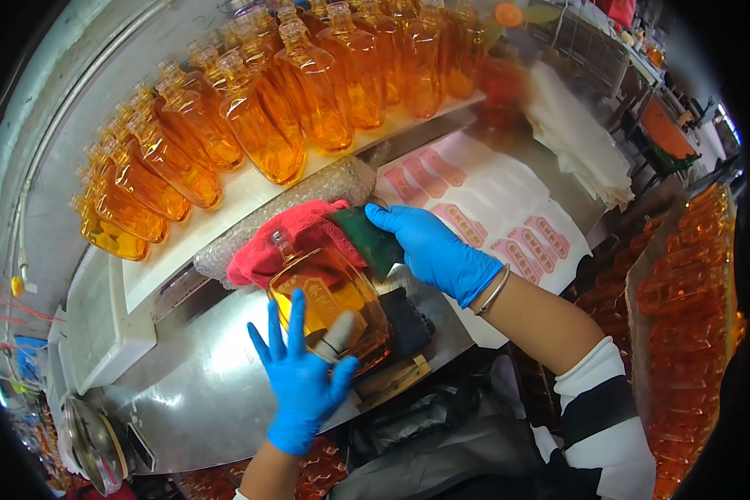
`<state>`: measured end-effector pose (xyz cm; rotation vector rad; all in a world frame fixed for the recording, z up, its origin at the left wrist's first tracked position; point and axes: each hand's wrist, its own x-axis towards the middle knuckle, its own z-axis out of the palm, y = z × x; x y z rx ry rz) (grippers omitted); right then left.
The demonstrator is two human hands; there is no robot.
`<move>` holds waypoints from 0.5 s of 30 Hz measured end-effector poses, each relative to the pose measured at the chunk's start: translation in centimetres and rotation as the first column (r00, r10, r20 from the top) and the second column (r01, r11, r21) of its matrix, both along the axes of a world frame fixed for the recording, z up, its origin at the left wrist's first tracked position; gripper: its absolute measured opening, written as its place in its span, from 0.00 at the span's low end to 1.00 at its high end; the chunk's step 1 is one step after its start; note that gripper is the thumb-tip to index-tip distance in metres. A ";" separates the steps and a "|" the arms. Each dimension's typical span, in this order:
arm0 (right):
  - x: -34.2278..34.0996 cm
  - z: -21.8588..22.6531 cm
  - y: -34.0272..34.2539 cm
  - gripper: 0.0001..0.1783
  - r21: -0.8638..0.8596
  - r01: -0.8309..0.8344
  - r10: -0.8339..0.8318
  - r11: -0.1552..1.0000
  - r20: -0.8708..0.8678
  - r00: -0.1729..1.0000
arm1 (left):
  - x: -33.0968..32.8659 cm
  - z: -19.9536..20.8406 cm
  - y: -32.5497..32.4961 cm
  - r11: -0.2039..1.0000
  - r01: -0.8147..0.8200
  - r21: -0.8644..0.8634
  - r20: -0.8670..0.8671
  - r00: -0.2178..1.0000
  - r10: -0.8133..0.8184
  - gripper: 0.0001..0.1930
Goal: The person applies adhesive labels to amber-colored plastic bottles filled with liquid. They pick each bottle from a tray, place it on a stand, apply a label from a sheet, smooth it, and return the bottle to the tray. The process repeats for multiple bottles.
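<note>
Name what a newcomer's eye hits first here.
First, the amber-filled glass bottles crowding the white shelf, upper left to top centre. Next, near centre, the blue-gloved right hand grips a dark green sheet, and the left hand spreads before a labelled bottle beside a red towel.

Bottle (354, 292) near the worktop's (183, 400) front edge: lower left side hidden by left hand (300, 387); can't tell if touching. Green piece (365, 237): end under right hand (442, 250) hidden, material unclear. Red towel (279, 229): partly hidden behind bottle. Dark cloth (412, 321) by front edge: left part hidden by bottle. Pink labels (542, 243): print too small. Back-row bottles (262, 62) on shelf (179, 252): mostly hidden by front ones, topmost cut by top edge. Red thing (502, 83) past shelf's right end: blurred, kind unclear. Left forearm (268, 479), right sleeve (612, 417): cut by bottom edge.
</note>
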<state>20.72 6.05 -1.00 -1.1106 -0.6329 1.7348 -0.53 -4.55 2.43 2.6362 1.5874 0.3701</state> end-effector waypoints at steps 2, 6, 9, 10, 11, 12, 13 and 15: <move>0.1 -0.4 0.1 0.19 -0.108 -0.004 -0.005 0.994 -0.090 0.996 | -0.6 -0.1 1.7 0.995 -0.055 0.079 0.066 0.997 0.050 0.20; -0.3 1.0 0.3 0.21 -0.234 0.034 -0.073 0.972 -0.158 0.985 | -0.9 0.0 0.7 0.999 0.039 0.004 0.016 0.999 -0.039 0.22; -0.8 4.0 0.5 0.21 -0.192 0.113 -0.142 0.975 -0.149 0.979 | -2.3 -2.6 1.5 0.989 -0.130 -0.073 0.716 0.683 0.143 0.27; -0.7 3.4 1.1 0.22 -0.122 0.065 -0.097 0.990 -0.280 0.955 | -2.1 -3.1 2.1 0.972 -0.199 -0.125 0.918 0.347 0.189 0.28; -1.1 4.2 1.7 0.22 -0.059 0.056 -0.062 0.997 -0.092 0.994 | -3.5 -4.4 3.4 0.935 -0.129 -0.331 0.938 0.064 0.341 0.22; -1.7 4.9 2.3 0.22 -0.003 0.042 -0.041 0.999 0.102 0.994 | -4.6 -5.2 4.6 0.877 0.167 -0.450 0.868 -0.151 0.474 0.21; -2.2 4.3 3.2 0.24 0.225 -0.145 0.097 0.964 0.212 0.973 | -4.6 -5.2 5.3 0.796 0.313 -0.518 0.778 -0.214 0.591 0.21; -4.1 5.8 4.5 0.22 0.376 -0.491 0.172 0.786 0.630 0.758 | -4.7 -4.8 5.4 0.767 0.340 -0.544 0.753 -0.207 0.625 0.23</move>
